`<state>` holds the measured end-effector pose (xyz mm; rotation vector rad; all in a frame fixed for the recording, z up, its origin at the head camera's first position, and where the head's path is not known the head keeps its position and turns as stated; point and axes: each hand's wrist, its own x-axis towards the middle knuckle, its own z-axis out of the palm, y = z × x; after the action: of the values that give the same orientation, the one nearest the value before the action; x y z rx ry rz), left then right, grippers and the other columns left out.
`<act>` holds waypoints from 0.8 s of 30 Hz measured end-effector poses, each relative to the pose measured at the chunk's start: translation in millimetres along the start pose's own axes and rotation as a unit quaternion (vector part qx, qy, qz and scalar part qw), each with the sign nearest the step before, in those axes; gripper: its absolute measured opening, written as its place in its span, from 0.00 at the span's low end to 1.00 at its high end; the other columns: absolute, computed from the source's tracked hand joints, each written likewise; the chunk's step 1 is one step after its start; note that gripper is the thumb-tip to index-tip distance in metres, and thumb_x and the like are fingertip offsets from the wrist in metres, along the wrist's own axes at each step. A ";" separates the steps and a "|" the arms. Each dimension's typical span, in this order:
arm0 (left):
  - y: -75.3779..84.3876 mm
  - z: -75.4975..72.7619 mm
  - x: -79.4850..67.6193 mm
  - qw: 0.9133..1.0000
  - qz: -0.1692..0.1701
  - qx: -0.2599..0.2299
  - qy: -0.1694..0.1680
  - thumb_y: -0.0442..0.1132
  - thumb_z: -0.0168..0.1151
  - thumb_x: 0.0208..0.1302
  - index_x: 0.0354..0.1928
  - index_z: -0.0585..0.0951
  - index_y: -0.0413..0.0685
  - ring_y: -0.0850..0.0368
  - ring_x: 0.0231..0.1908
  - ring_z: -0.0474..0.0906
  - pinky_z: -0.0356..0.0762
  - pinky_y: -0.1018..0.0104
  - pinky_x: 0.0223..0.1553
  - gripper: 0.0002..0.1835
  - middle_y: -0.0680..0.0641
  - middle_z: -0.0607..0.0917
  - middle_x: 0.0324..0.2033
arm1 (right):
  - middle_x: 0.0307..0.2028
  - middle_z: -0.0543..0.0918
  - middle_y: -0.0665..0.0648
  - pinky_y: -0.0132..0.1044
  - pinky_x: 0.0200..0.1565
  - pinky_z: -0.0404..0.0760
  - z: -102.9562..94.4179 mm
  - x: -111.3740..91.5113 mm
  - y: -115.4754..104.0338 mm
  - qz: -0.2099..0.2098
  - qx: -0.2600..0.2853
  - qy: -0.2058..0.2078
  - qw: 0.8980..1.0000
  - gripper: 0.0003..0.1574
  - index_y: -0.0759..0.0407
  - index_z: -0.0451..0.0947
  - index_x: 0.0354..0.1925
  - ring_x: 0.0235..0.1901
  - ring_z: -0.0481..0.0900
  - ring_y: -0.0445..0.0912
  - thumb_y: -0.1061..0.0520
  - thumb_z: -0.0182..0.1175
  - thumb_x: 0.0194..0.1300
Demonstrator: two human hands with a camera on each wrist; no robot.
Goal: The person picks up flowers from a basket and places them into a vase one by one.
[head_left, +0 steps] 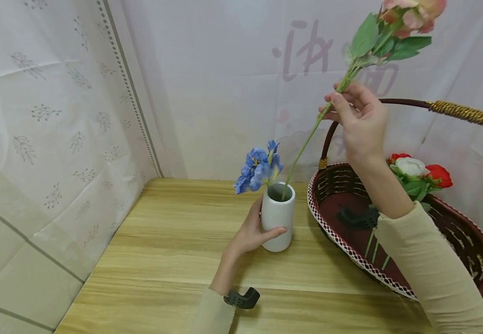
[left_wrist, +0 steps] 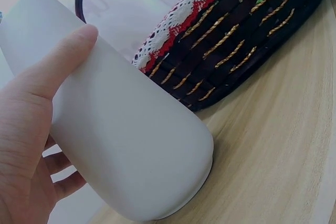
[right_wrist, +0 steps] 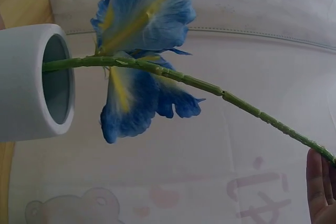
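Note:
A white cylindrical vase (head_left: 278, 222) stands upright on the wooden table, a blue flower (head_left: 258, 169) leaning out over its left rim. My left hand (head_left: 251, 232) grips the vase from the left, thumb across its front. Above and to the right, my right hand (head_left: 360, 116) pinches the green stem of a pink artificial flower (head_left: 412, 18), whose bloom is partly cut off at the top of the head view. The lower end of that stem (right_wrist: 210, 85) is inside the vase mouth, as the right wrist view shows; its tip is hidden.
Right of the vase sits a dark woven basket (head_left: 337, 241) with lace trim and an arched handle (head_left: 408, 101). Red and white flowers (head_left: 410, 167) lie in it, partly behind my right arm. Patterned cloth (head_left: 208, 93) hangs behind the table (head_left: 162, 250).

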<state>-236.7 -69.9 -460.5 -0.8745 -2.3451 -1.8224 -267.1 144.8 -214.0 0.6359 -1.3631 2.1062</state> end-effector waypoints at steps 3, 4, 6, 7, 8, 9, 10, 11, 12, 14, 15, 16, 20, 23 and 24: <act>17.0 -3.1 -2.6 1.000 -0.003 0.000 -0.003 0.34 0.75 0.59 0.76 0.55 0.42 0.48 0.58 0.74 0.75 0.51 0.58 0.49 0.42 0.71 0.63 | 0.35 0.82 0.65 0.39 0.39 0.86 -0.7 -4.3 5.5 0.006 -0.021 -0.012 1.000 0.10 0.73 0.81 0.44 0.30 0.85 0.53 0.69 0.66 0.65; 22.3 -4.1 -3.5 1.000 -0.005 0.000 -0.004 0.34 0.74 0.59 0.76 0.54 0.41 0.48 0.59 0.74 0.75 0.51 0.58 0.49 0.41 0.71 0.63 | 0.35 0.82 0.65 0.38 0.39 0.86 -0.8 -5.7 7.2 0.007 -0.028 -0.017 0.999 0.10 0.72 0.81 0.45 0.30 0.85 0.52 0.69 0.66 0.65; 27.7 -5.1 -4.7 1.000 -0.005 0.001 -0.003 0.35 0.74 0.60 0.76 0.54 0.40 0.47 0.59 0.74 0.74 0.50 0.58 0.49 0.40 0.70 0.64 | 0.35 0.83 0.65 0.38 0.40 0.86 -1.1 -8.7 10.2 0.008 -0.047 -0.029 0.998 0.10 0.72 0.80 0.45 0.30 0.85 0.52 0.68 0.65 0.66; 28.0 -5.1 -4.9 1.000 -0.005 0.001 -0.003 0.35 0.74 0.60 0.76 0.54 0.40 0.47 0.59 0.73 0.74 0.50 0.59 0.49 0.39 0.70 0.64 | 0.35 0.83 0.64 0.37 0.40 0.86 -1.2 -10.1 11.6 0.009 -0.055 -0.033 0.998 0.10 0.71 0.80 0.46 0.31 0.85 0.52 0.67 0.65 0.67; 27.1 -4.8 -4.8 1.000 -0.004 0.001 -0.002 0.35 0.74 0.60 0.76 0.53 0.39 0.47 0.60 0.73 0.74 0.49 0.59 0.49 0.39 0.70 0.64 | 0.36 0.83 0.64 0.37 0.40 0.86 -1.3 -11.3 12.9 0.010 -0.062 -0.037 0.997 0.10 0.71 0.81 0.46 0.31 0.85 0.51 0.67 0.65 0.67; 27.5 -4.8 -4.9 1.000 -0.008 -0.001 -0.003 0.35 0.74 0.60 0.76 0.53 0.39 0.47 0.60 0.73 0.74 0.49 0.59 0.49 0.39 0.70 0.64 | 0.36 0.83 0.63 0.37 0.40 0.85 -1.5 -12.5 14.2 0.011 -0.068 -0.041 0.997 0.10 0.70 0.81 0.46 0.31 0.85 0.51 0.66 0.64 0.67; 27.5 -4.9 -4.9 1.000 -0.008 -0.001 -0.003 0.35 0.74 0.60 0.76 0.53 0.39 0.47 0.60 0.73 0.74 0.49 0.59 0.49 0.39 0.70 0.64 | 0.36 0.84 0.63 0.37 0.41 0.85 -1.6 -13.5 15.4 0.011 -0.075 -0.045 0.996 0.10 0.70 0.81 0.46 0.32 0.85 0.51 0.66 0.64 0.68; 27.4 -5.0 -4.8 1.000 -0.008 -0.001 -0.003 0.35 0.74 0.60 0.76 0.54 0.39 0.47 0.59 0.73 0.74 0.49 0.59 0.49 0.39 0.70 0.64 | 0.36 0.84 0.63 0.36 0.41 0.85 -1.6 -14.6 16.7 0.013 -0.082 -0.049 0.995 0.09 0.69 0.81 0.46 0.32 0.85 0.50 0.66 0.64 0.68; 27.2 -5.0 -4.7 1.000 -0.007 -0.002 -0.003 0.34 0.74 0.60 0.76 0.54 0.38 0.47 0.59 0.73 0.74 0.49 0.59 0.49 0.40 0.70 0.64 | 0.36 0.84 0.63 0.36 0.41 0.85 -1.7 -15.5 18.0 0.014 -0.087 -0.053 0.995 0.09 0.69 0.81 0.46 0.32 0.85 0.50 0.66 0.64 0.68; 27.3 -5.3 -4.5 1.000 -0.008 -0.002 -0.005 0.34 0.74 0.60 0.76 0.54 0.39 0.48 0.59 0.74 0.74 0.50 0.59 0.48 0.40 0.70 0.63 | 0.37 0.85 0.63 0.35 0.40 0.85 -2.0 -17.2 20.9 0.017 -0.093 -0.062 0.994 0.09 0.69 0.81 0.46 0.32 0.86 0.49 0.66 0.63 0.69; 27.0 -5.4 -4.4 1.000 -0.008 -0.003 -0.006 0.34 0.74 0.60 0.76 0.54 0.39 0.48 0.59 0.74 0.74 0.50 0.59 0.48 0.40 0.70 0.63 | 0.36 0.85 0.63 0.35 0.40 0.85 -2.1 -17.9 22.5 0.018 -0.095 -0.067 0.993 0.09 0.69 0.81 0.46 0.32 0.86 0.49 0.66 0.63 0.69; 26.4 -5.4 -4.1 1.000 -0.008 -0.002 -0.006 0.34 0.74 0.60 0.76 0.54 0.39 0.48 0.59 0.73 0.74 0.50 0.59 0.49 0.40 0.70 0.63 | 0.37 0.85 0.63 0.35 0.40 0.85 -2.2 -18.5 24.1 0.020 -0.096 -0.071 0.993 0.09 0.69 0.81 0.46 0.32 0.85 0.49 0.66 0.63 0.69; 18.4 -3.7 -3.1 1.000 -0.006 -0.003 -0.004 0.34 0.74 0.59 0.76 0.53 0.40 0.47 0.60 0.73 0.73 0.49 0.59 0.50 0.40 0.70 0.64 | 0.37 0.85 0.61 0.35 0.40 0.86 -2.7 -19.7 29.1 0.026 -0.089 -0.080 0.992 0.08 0.69 0.81 0.46 0.32 0.86 0.47 0.67 0.62 0.69; 4.3 -0.7 -1.4 1.000 0.000 -0.001 0.000 0.33 0.75 0.58 0.77 0.52 0.43 0.46 0.60 0.73 0.73 0.47 0.59 0.51 0.41 0.69 0.65 | 0.37 0.85 0.60 0.35 0.40 0.85 -3.1 -19.3 30.3 0.025 -0.089 -0.080 0.993 0.07 0.68 0.81 0.46 0.32 0.86 0.47 0.68 0.61 0.69; -0.6 0.3 -0.6 1.000 0.002 0.000 0.002 0.33 0.75 0.58 0.77 0.52 0.44 0.46 0.60 0.73 0.73 0.47 0.59 0.52 0.41 0.69 0.65 | 0.37 0.85 0.60 0.35 0.40 0.85 -3.3 -18.9 30.5 0.024 -0.090 -0.080 0.992 0.07 0.68 0.81 0.46 0.32 0.86 0.47 0.68 0.61 0.69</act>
<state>-236.4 -69.9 -461.4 -0.8735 -2.3399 -1.8203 -273.8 133.9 -247.7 0.7165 -1.6502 1.9739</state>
